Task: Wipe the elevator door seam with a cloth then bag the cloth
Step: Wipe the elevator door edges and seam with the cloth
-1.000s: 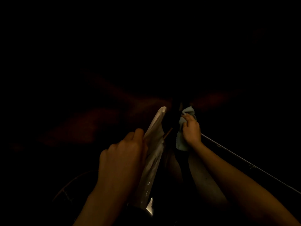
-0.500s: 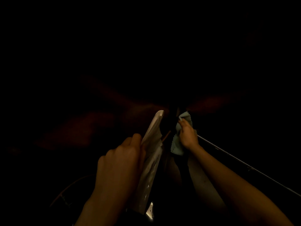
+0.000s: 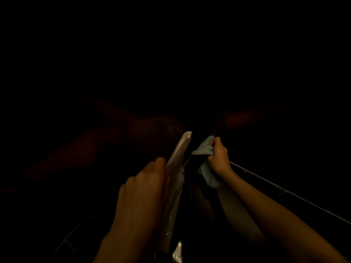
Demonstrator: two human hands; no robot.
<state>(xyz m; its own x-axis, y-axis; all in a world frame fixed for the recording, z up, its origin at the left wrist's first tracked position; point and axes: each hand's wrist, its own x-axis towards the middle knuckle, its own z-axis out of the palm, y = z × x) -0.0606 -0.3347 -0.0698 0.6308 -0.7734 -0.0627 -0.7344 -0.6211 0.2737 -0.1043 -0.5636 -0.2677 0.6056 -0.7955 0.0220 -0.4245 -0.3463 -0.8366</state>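
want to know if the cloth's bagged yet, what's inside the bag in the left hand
Nothing shows inside the pale bag, which the left hand grips edge-on, so its interior is hidden. The light cloth is outside it, bunched in the right hand beside the bag.

Left hand (image 3: 144, 188) at lower centre of the frame, gripping the bag (image 3: 175, 179) along its left edge. Bag running from the bottom centre up to mid-frame, tilted rightward at the top. Right hand (image 3: 218, 158) just right of the bag's upper end, apart from it, clutching the cloth (image 3: 204, 149), which spills out above and below the fist. Rail (image 3: 284, 192) slanting from behind the right hand down to the right edge.
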